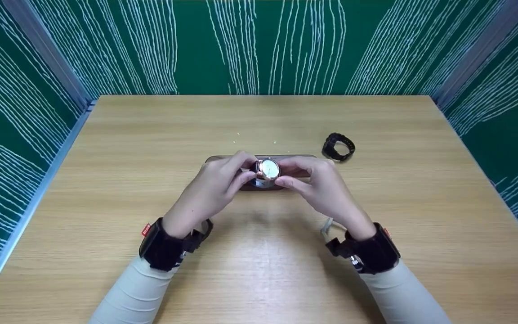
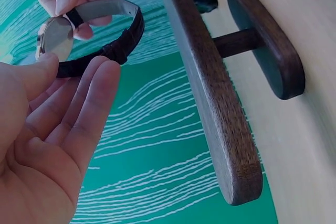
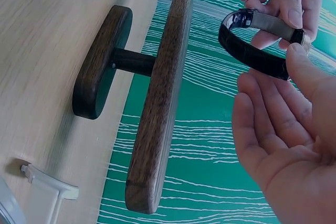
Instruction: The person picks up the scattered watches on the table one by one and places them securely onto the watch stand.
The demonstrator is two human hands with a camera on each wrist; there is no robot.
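A wristwatch (image 1: 269, 169) with a pale round dial, a rose-gold case and a dark leather strap is held face up between both hands. My left hand (image 1: 212, 184) pinches one side, thumb and fingers where strap meets case. From the other side my right hand (image 1: 319, 182) pinches it likewise. The strap (image 2: 128, 40) curves round into a loop in the left wrist view. Just beyond the hands stands a dark wooden T-shaped stand (image 3: 163, 103), its bar raised by a short post above an oblong base (image 3: 100, 72). From above, the hands partly hide the stand.
A black wristwatch (image 1: 339, 147) lies on the wooden table (image 1: 259, 270), right of the stand. Green panels with white streaks (image 1: 196, 45) enclose the table's back and sides. A pale bracket-like piece (image 3: 50, 190) shows at the right wrist view's lower left.
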